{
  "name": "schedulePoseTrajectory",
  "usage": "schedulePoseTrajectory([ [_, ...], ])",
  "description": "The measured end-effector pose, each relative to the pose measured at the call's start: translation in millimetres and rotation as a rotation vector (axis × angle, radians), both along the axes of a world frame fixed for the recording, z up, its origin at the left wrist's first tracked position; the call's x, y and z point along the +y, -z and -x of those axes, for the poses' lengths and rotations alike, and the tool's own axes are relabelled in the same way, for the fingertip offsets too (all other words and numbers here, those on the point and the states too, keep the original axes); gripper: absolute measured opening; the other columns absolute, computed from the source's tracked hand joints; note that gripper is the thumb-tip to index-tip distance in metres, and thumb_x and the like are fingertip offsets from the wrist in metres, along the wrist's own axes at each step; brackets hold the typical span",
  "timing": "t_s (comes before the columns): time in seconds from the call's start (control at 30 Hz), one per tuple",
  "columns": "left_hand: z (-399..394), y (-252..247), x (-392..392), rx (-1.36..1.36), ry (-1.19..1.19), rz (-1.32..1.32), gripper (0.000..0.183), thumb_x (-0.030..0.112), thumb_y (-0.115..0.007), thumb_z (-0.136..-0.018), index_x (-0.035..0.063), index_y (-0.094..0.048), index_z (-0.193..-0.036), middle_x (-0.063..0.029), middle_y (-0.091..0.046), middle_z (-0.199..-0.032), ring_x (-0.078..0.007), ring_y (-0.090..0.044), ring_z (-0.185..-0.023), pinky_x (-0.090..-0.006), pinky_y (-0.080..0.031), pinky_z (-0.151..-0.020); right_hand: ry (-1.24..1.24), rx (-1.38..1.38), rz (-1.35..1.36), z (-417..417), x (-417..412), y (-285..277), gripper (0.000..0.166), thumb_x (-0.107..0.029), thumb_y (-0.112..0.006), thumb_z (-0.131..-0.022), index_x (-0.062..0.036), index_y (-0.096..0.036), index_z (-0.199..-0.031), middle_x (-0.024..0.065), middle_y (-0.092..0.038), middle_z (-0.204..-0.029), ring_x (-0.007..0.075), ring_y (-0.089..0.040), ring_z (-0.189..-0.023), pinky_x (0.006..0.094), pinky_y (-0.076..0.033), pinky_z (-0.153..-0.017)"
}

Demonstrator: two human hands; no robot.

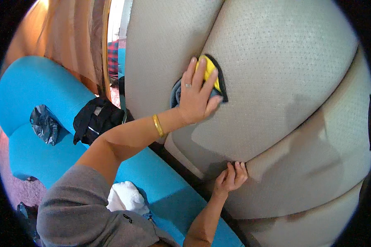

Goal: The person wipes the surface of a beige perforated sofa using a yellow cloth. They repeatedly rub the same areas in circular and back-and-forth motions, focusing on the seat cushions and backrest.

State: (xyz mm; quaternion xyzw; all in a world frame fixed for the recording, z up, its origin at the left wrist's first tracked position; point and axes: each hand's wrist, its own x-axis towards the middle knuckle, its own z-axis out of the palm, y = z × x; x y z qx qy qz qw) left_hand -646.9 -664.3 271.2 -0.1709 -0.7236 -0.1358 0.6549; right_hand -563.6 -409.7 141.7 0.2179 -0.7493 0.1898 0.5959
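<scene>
My left hand [198, 92] lies spread over a folded yellow and grey cloth [211, 74] with a black border and presses it against a beige padded upholstery panel [266, 77]. A ring and a gold-coloured bracelet [157, 125] are on that hand and wrist. Lower down, my right hand [233, 176] has its fingertips bent against the seam [284, 139] between two padded sections. Whether those fingers grip the fold is hidden. Dimpled, dotted texture covers the panel, and deep seams divide it into bulging sections.
A blue sofa [49, 80] runs along the left and below my arms. On it lie a dark plastic bag [44, 125], a black cloth item [100, 119] and a white towel [128, 196]. Behind hangs a brown curtain [77, 34]. Pink carpet [27, 190] shows at lower left.
</scene>
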Motion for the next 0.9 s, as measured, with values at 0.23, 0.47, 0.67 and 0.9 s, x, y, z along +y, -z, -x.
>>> schedulePoseTrajectory([
  [0.23, -14, 23, 8, 0.037, 0.051, 0.678, 0.065, 0.061, -0.061, -0.080, 0.0336, -0.049, -0.137, -0.0032, -0.038, -0.150, -0.0285, -0.024, -0.142, -0.0638, -0.012, -0.112, 0.004, -0.007, 0.013, -4, -2, -8, 0.015, -0.009, -0.058, -0.085, -0.0037, -0.072, -0.091, 0.0117, -0.062, -0.109, 0.0328, -0.057, -0.106, 0.0445, -0.046, -0.093],
  [0.47, -25, -36, 65, -0.028, -0.012, 0.217, 0.058, 0.051, -0.062, -0.080, 0.0239, -0.056, -0.131, -0.0183, -0.035, -0.148, -0.0498, -0.029, -0.134, -0.0731, -0.021, -0.100, -0.005, 0.040, 0.029, 5, 2, -4, 0.017, -0.017, -0.059, -0.090, -0.0056, -0.071, -0.091, 0.0111, -0.064, -0.109, 0.0318, -0.059, -0.104, 0.0416, -0.048, -0.091],
  [0.67, -25, 11, 77, 0.117, 0.083, 0.731, 0.058, 0.054, -0.062, -0.080, 0.0315, -0.055, -0.132, -0.0003, -0.041, -0.147, -0.0351, -0.033, -0.137, -0.0700, -0.023, -0.101, -0.044, -0.027, 0.046, -3, 0, -12, 0.016, -0.009, -0.057, -0.082, -0.0054, -0.070, -0.091, 0.0109, -0.063, -0.107, 0.0318, -0.059, -0.105, 0.0424, -0.047, -0.090],
  [0.9, -34, -52, 138, 0.170, 0.077, 0.461, 0.061, 0.047, -0.071, -0.068, 0.0272, -0.060, -0.125, -0.0016, -0.043, -0.146, -0.0386, -0.036, -0.136, -0.0711, -0.020, -0.102, -0.121, 0.006, 0.082, -7, 7, -25, 0.014, -0.010, -0.058, -0.084, -0.0049, -0.068, -0.092, 0.0112, -0.065, -0.105, 0.0340, -0.061, -0.098, 0.0411, -0.050, -0.085],
])
